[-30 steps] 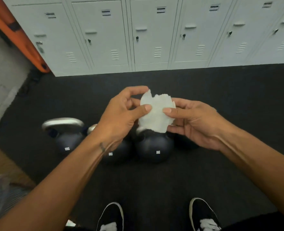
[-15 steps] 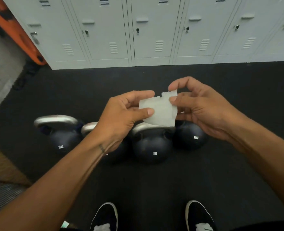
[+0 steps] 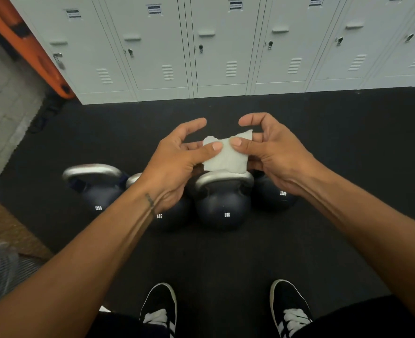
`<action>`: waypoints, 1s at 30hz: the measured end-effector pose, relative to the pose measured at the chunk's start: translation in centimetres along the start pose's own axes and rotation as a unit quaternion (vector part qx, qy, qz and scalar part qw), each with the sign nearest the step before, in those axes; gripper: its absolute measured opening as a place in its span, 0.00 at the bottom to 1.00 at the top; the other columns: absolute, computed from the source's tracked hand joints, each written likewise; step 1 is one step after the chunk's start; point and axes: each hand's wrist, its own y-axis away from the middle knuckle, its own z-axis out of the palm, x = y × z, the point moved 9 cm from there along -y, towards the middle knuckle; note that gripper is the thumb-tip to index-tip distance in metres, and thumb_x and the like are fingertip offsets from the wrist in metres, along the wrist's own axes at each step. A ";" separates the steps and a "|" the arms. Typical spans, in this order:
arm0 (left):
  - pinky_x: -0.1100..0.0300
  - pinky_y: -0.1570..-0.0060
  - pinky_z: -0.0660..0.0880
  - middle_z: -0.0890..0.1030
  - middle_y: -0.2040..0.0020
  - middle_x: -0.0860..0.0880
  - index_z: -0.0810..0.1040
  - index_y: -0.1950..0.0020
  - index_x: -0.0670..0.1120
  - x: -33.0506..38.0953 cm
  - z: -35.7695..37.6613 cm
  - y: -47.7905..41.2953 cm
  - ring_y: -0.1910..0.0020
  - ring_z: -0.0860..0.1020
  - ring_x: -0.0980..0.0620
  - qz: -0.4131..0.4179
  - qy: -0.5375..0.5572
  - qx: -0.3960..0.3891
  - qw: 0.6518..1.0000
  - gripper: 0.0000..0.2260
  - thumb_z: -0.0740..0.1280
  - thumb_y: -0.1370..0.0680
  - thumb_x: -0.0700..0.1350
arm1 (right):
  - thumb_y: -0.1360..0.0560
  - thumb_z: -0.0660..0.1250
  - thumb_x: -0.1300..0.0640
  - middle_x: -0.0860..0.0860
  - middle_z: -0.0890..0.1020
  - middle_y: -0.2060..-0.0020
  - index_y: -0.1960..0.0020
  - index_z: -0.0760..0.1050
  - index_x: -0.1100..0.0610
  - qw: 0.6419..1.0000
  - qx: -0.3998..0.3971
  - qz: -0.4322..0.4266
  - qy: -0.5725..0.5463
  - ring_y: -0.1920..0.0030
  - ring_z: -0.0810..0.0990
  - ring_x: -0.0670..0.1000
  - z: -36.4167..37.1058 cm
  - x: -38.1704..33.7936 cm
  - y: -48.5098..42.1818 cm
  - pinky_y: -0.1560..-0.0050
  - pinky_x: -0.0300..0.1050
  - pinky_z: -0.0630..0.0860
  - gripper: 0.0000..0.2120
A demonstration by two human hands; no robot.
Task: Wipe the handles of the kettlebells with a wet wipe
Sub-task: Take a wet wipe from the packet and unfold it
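Observation:
Several dark kettlebells with silver handles stand in a row on the black floor. The middle 8 kg kettlebell [image 3: 222, 208] shows its handle just under my hands. A 12 kg kettlebell [image 3: 95, 191] is at the left, another 8 kg one [image 3: 169, 215] sits half hidden under my left wrist, and a 12 kg one [image 3: 273, 195] is behind my right hand. A white wet wipe [image 3: 224, 158] hangs above the middle handle. My left hand [image 3: 177, 162] pinches its left side with the thumb; my right hand [image 3: 272, 150] pinches its right side.
Grey lockers [image 3: 221, 45] line the wall behind the kettlebells. An orange pad [image 3: 31, 52] leans at the far left. My two black shoes [image 3: 161, 308] stand on the black mat [image 3: 226, 259] near the bottom edge. A brown floor strip lies at the left.
Both hands have lowered toward the middle kettlebell's handle with the wipe. The wipe looks more folded and compact, and both index fingers have lifted off it.

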 end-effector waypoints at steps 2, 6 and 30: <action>0.61 0.59 0.81 0.85 0.47 0.46 0.76 0.30 0.51 -0.5 0.1 0.0 0.55 0.82 0.51 -0.037 0.004 -0.007 0.999 0.24 0.75 0.26 0.42 | 0.23 0.69 0.67 0.55 0.83 0.62 0.45 0.71 0.53 1.000 0.001 -0.003 0.008 0.62 0.83 0.52 -0.2 0.0 -0.1 0.67 0.42 0.79 0.13; 0.56 0.50 0.78 0.84 0.47 0.52 0.75 0.29 0.59 -2.4 0.2 -0.3 0.50 0.78 0.49 -0.100 -0.047 -0.049 0.993 0.26 0.75 0.26 0.50 | 0.21 0.67 0.66 0.56 0.82 0.59 0.45 0.72 0.52 0.999 -0.009 0.017 0.040 0.63 0.82 0.51 -0.5 0.4 -0.3 0.68 0.40 0.78 0.11; 0.50 0.45 0.78 0.86 0.52 0.43 0.84 0.45 0.46 -1.0 2.8 -2.3 0.53 0.82 0.52 0.081 -0.264 -0.087 0.957 0.06 0.68 0.17 0.43 | 0.28 0.75 0.47 0.44 0.85 0.55 0.60 0.85 0.45 0.910 -0.028 -0.031 0.413 0.55 0.83 0.44 -3.5 -2.3 0.0 0.53 0.43 0.80 0.04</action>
